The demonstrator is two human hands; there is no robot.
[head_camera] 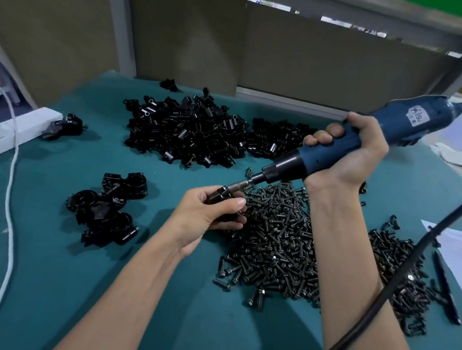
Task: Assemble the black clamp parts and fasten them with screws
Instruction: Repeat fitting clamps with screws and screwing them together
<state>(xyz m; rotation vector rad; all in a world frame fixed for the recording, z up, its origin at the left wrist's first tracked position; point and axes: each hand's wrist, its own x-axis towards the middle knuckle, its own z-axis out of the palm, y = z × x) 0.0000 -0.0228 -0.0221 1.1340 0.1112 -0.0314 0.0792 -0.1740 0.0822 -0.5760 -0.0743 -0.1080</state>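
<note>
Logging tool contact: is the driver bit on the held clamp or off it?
On: the screwdriver bit tip meets the clamp gripped by the left hand.

We observe the left hand [210, 214] gripping a clamp [221, 195]; the right hand [354, 153] holds the screwdriver [335, 149], bit seated.

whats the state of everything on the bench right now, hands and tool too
left hand: grips the clamp
right hand: grips the electric screwdriver
clamp: held above the table, bit at its top
electric screwdriver: tilted down to the left
loose clamp parts: heaped at the back
joined clamps: small cluster lying at the left
screws: loose heap
pen: lying flat
</note>
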